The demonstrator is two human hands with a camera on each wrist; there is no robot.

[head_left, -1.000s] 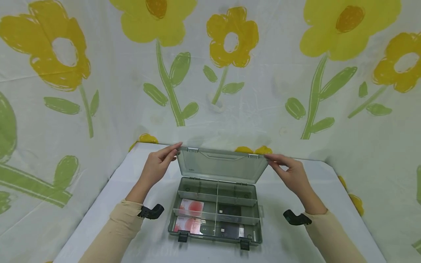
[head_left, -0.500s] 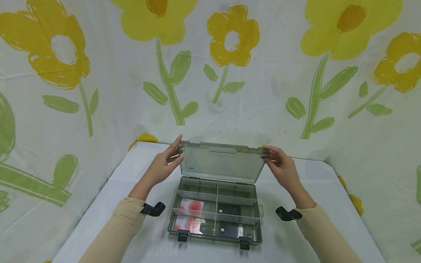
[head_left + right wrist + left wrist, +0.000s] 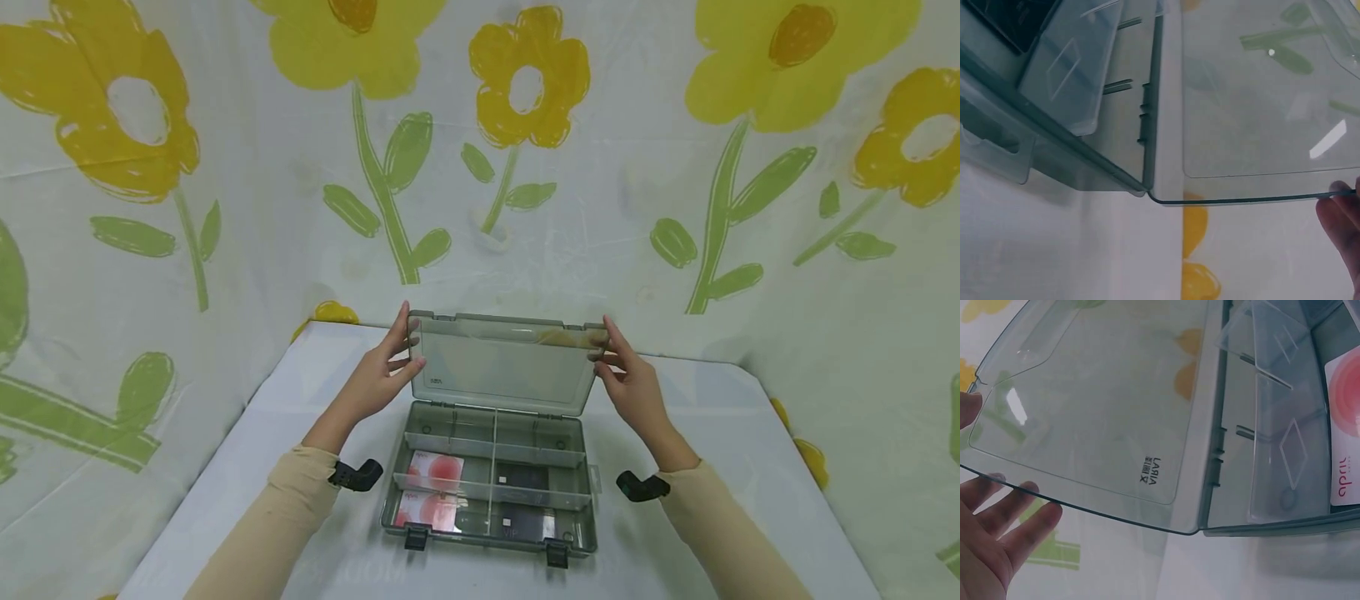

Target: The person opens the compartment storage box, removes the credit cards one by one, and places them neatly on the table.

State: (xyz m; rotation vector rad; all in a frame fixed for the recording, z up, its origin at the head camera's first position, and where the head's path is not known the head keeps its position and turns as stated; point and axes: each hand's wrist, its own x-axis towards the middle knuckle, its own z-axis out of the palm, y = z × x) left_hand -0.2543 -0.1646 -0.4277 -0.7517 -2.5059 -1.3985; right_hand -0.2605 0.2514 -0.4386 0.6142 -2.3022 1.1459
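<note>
A translucent grey compartment box [image 3: 480, 541] lies on the table with its hinged lid [image 3: 502, 367] raised. My left hand [image 3: 371, 383] grips the lid's left edge, thumb on the inner face and fingers behind. On the opposite edge, my right hand [image 3: 632, 390] pinches the lid near its upper corner. In the left wrist view, several spread fingertips [image 3: 1050, 515] touch the lid's rim. Red-and-white cards [image 3: 442, 470] lie in two left compartments, and dark cards [image 3: 525, 477] in two right ones, the front one marked VIP. Part of the right hand is cut off in its wrist view.
Two black latches [image 3: 557, 552] hang at the box's front. A white table [image 3: 300, 408] supports the box, and a flowered cloth [image 3: 585, 250] rises behind and beside it. A clear handle [image 3: 595, 479] juts from the box's right side.
The lid's top edge has risen in the head view. Both hands have moved from the upper corners to the lid's sides, the right one shifting leftward. The box and cards stay put.
</note>
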